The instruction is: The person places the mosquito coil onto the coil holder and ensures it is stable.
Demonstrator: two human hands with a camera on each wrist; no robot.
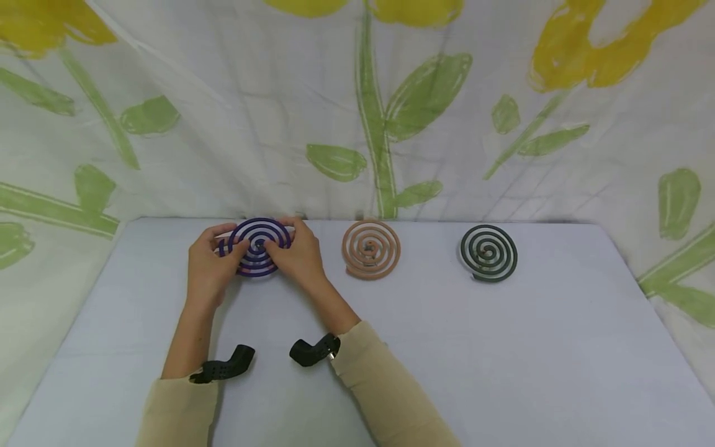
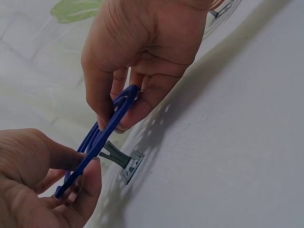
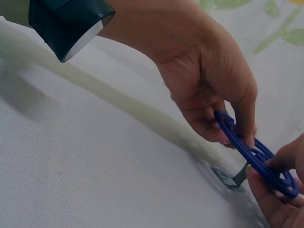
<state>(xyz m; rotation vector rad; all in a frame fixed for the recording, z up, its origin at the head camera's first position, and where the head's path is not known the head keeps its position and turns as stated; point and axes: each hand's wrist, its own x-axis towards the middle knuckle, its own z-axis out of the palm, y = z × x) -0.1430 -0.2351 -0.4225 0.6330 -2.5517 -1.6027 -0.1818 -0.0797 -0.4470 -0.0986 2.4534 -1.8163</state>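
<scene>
A blue mosquito coil [image 1: 259, 244] is held in both hands at the left of the table's far edge. My left hand [image 1: 209, 267] pinches its left side, thumb on top near the centre and fingers underneath. On the other side my right hand [image 1: 304, 254] grips it the same way. In the left wrist view the coil is tilted above a small metal coil stand [image 2: 118, 156], whose forked upright reaches up to it. The stand's flat base [image 3: 228, 180] rests on the white surface. Whether the upright's tip sits inside the coil's centre, I cannot tell.
To the right, an orange mosquito coil [image 1: 368, 247] lies along the far edge, with bits of metal showing at its centre. Farther right is a dark green coil [image 1: 488, 252]. Behind the white table [image 1: 475, 360] hangs a flower-patterned curtain [image 1: 234, 124].
</scene>
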